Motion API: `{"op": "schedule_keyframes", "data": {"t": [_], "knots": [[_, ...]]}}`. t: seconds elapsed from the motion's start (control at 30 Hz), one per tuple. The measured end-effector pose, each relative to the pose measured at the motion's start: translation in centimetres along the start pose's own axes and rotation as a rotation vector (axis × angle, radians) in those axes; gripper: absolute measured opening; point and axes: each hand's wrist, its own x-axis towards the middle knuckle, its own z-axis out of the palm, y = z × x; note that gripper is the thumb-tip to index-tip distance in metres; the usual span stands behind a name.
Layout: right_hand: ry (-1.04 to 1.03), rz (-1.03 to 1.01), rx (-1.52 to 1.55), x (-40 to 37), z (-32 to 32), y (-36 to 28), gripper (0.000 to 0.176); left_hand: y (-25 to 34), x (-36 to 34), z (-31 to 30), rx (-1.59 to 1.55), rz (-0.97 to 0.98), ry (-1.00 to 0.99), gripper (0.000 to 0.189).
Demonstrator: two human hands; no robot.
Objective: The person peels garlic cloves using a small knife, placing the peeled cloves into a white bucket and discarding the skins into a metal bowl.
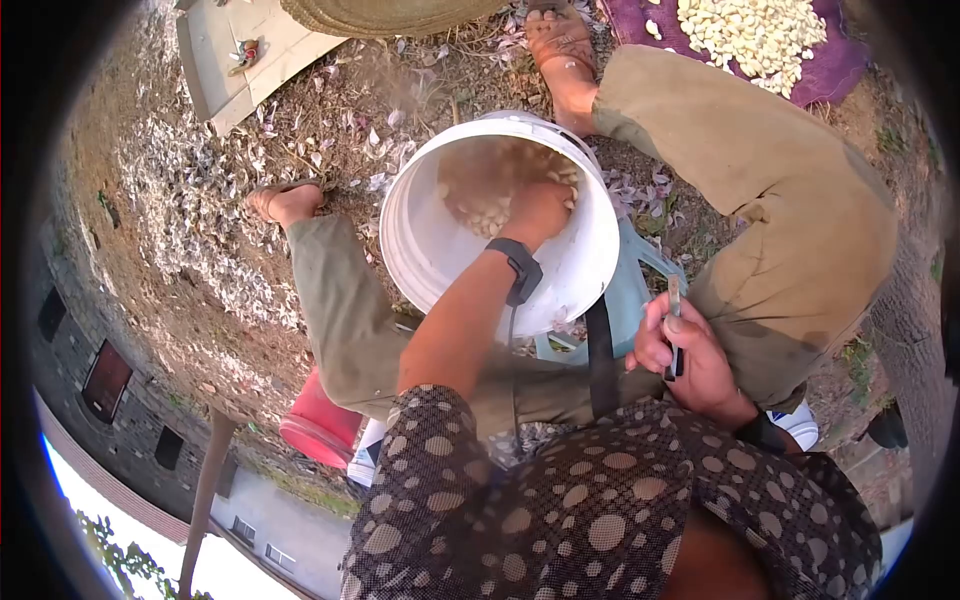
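A white plastic bucket (408, 235) is tilted between my legs, its mouth facing me. Garlic cloves (490, 213) lie deep inside it, partly blurred. My left hand (540, 212) reaches in among the cloves with its fingers curled; the fingertips are mostly hidden, so what they hold does not show. A dark band sits on that wrist. Near my right thigh, my right hand (697, 352) is closed around a small knife (674, 297), its short metal blade pointing away from me and a dark end showing below the fingers.
Peeled cloves (752, 40) are heaped on a purple cloth (845, 62) at the upper right. A light blue stool (628, 290) stands behind the bucket. Flattened cardboard (285, 52) and a woven round mat (390, 12) lie ahead. A red bucket (322, 425) is at left; garlic skins litter the ground.
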Motion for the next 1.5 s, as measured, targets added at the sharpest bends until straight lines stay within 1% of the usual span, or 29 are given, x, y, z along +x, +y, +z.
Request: {"op": "schedule_keyframes", "data": {"t": [0.07,0.17,0.2,0.27,0.37,0.4,0.5,0.6,0.7,0.73,0.83,0.87,0.97,1.07,1.17,1.2,1.27,1.3,1.33,1.43,1.47,1.5], "knots": [[-0.018,-0.019,-0.017,-0.1,0.1,0.1,0.02,-0.1,-1.0,-0.5,-0.004,0.021,-0.031,0.02],[-0.047,-0.029,-0.004,-0.6,-0.3,0.6,0.02,-2.2,-1.6,-0.5,-0.025,0.2,-0.125,0.018],[-0.064,-0.051,-0.013,-0.9,-0.5,0.8,0.021,-1.4,-2.4,-2.0,-0.193,0.006,-0.207,0.018],[-0.112,-0.097,-0.032,-1.0,-0.8,1.3,0.021,1.6,-4.7,-6.9,-0.527,-0.386,-0.347,0.017],[-0.132,-0.116,-0.056,-1.8,-0.9,1.7,0.02,3.5,-8.9,-10.5,-0.758,-0.348,-0.306,0.018],[-0.133,-0.131,-0.077,-2.0,-0.8,1.9,0.018,3.6,-10.0,-10.5,-0.765,-0.378,-0.235,0.02],[-0.161,-0.165,-0.137,-2.6,-1.1,2.8,0.015,3.7,-13.3,-10.5,-0.831,-0.308,-0.086,0.023],[-0.187,-0.17,-0.16,-3.3,-1.2,3.6,0.011,4.0,-15.8,-10.2,-0.891,-0.147,-0.002,0.025],[-0.22,-0.207,-0.225,-3.8,-1.5,4.3,0.01,6.5,-18.8,-9.8,-1.254,-0.112,0.142,0.026],[-0.234,-0.22,-0.254,-3.9,-1.6,4.5,0.01,7.6,-19.7,-10.3,-1.363,-0.115,0.157,0.029],[-0.249,-0.236,-0.276,-4.1,-1.4,5.1,0.011,8.0,-21.1,-9.9,-1.519,0.035,0.171,0.032],[-0.256,-0.236,-0.282,-4.1,-1.4,5.2,0.011,8.0,-21.5,-9.8,-1.553,0.065,0.184,0.03],[-0.278,-0.238,-0.3,-4.4,-1.2,5.6,0.012,8.0,-22.0,-9.2,-1.596,0.068,0.259,0.027],[-0.294,-0.231,-0.299,-4.8,-1.3,5.6,0.012,8.3,-21.4,-9.3,-1.494,0.041,0.369,0.025],[-0.307,-0.251,-0.266,-5.2,-1.0,5.6,0.012,8.5,-21.4,-9.9,-1.582,0.169,0.339,0.024],[-0.311,-0.266,-0.25,-5.5,-0.6,5.5,0.012,8.5,-21.3,-9.8,-1.636,0.271,0.331,0.026],[-0.297,-0.295,-0.254,-5.8,-0.6,5.5,0.012,8.4,-21.3,-9.4,-1.738,0.362,0.283,0.028],[-0.284,-0.307,-0.275,-5.6,-0.8,5.3,0.012,8.8,-21.6,-9.2,-1.791,0.408,0.264,0.029],[-0.272,-0.316,-0.298,-5.6,-0.8,5.3,0.012,9.4,-22.0,-8.9,-1.758,0.401,0.307,0.033],[-0.193,-0.397,-0.498,-5.8,0.4,5.0,0.013,11.2,-23.1,-7.4,-1.769,0.37,0.428,0.031],[-0.153,-0.418,-0.543,-5.8,1.2,5.0,0.012,11.9,-23.6,-6.9,-1.763,0.387,0.462,0.029],[-0.128,-0.48,-0.635,-5.6,2.0,5.2,0.011,12.8,-24.2,-6.4,-1.791,0.389,0.489,0.029]]}}
